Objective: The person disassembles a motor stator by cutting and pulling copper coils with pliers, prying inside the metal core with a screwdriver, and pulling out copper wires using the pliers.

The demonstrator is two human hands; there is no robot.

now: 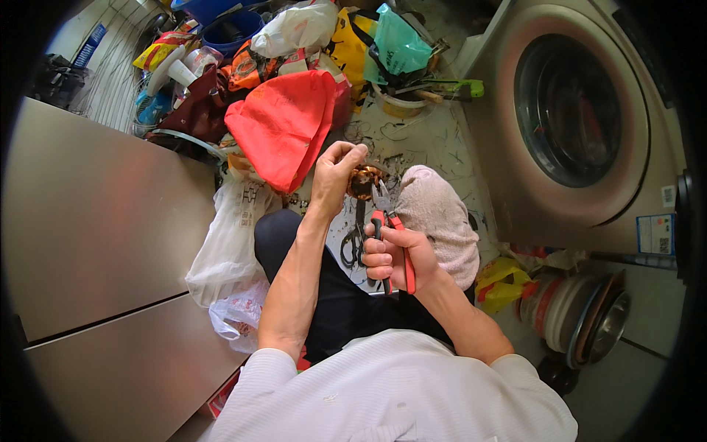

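A: Where does the coil [360,190] lie?
B: Between three and four o'clock from the left hand [334,171], the nearer; at eleven o'clock from the right hand [399,254].
A: Its axis?
B: Roundish, none evident. The pliers [382,204] point between eleven and twelve, tips at the coil's edge; their bite cannot be told.
A: The grips?
B: Right, fingers wrapped round the pliers. Left, thumb and forefinger together at the coil's twelve o'clock; anything pinched there is indistinct.
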